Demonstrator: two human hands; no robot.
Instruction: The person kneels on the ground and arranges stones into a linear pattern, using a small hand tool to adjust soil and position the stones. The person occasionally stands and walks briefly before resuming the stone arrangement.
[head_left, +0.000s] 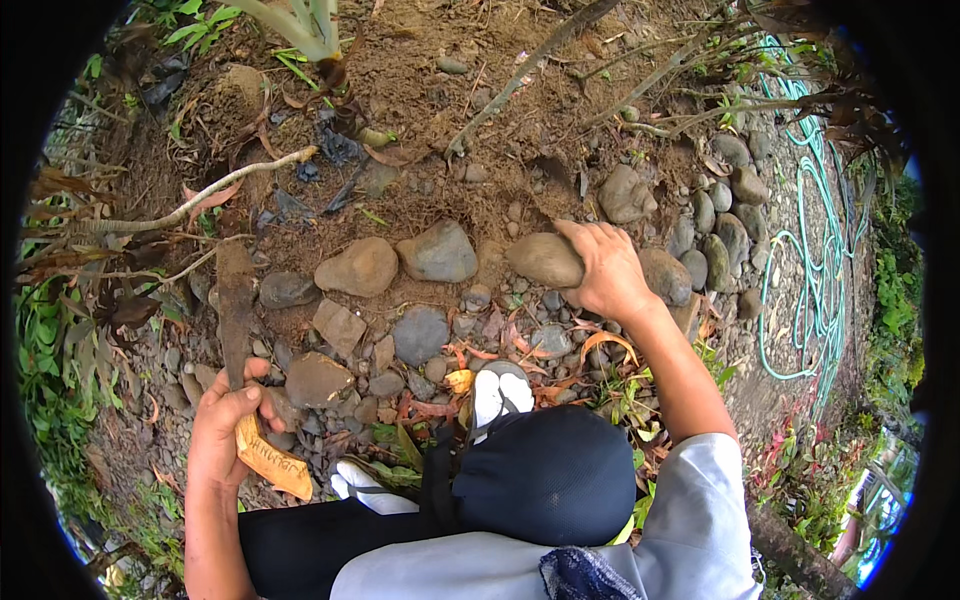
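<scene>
At the lower left, my left hand (232, 420) is closed around a machete where its muddy blade (236, 307) meets the carved wooden handle (274, 461); the blade points up and away from me. My right hand (609, 271) grips the right end of a smooth oval brown stone (546, 259), which lies at the edge of the soil. Left of that stone, a grey-brown rock (439, 253) and a tan rock (357, 267) sit side by side in a row. A large rounded stone (664, 276) lies just right of my right hand.
Rounded stones (718, 255) are heaped at the right, with a green hose (810, 187) coiled beyond them. Bare branches (517, 82) stick out over the brown soil. A pale plant stem (311, 34) rises at the top left. Flat stones and pebbles surround my sandalled foot (502, 397).
</scene>
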